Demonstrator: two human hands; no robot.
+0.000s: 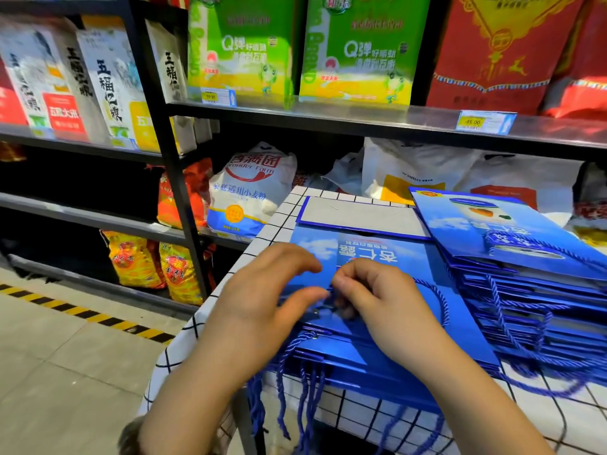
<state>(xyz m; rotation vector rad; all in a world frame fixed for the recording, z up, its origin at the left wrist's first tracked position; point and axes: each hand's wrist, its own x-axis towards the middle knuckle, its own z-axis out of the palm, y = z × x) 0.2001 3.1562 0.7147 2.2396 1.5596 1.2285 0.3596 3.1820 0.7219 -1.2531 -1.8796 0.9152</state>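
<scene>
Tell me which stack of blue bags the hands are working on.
The nearer, left stack: the left hand and right hand meet at its top bag's cord. The right stack lies untouched.

Bright, even shop light; soft blur, wide-angle edge bending.

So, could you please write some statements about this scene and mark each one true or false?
1. The right hand pinches a blue cord. True.
2. The bag under it is red. False: the bag is blue.
3. The cloth under the bag is checked. True.
4. A second stack lies left of this bag. False: the stack lies to its right.
</scene>
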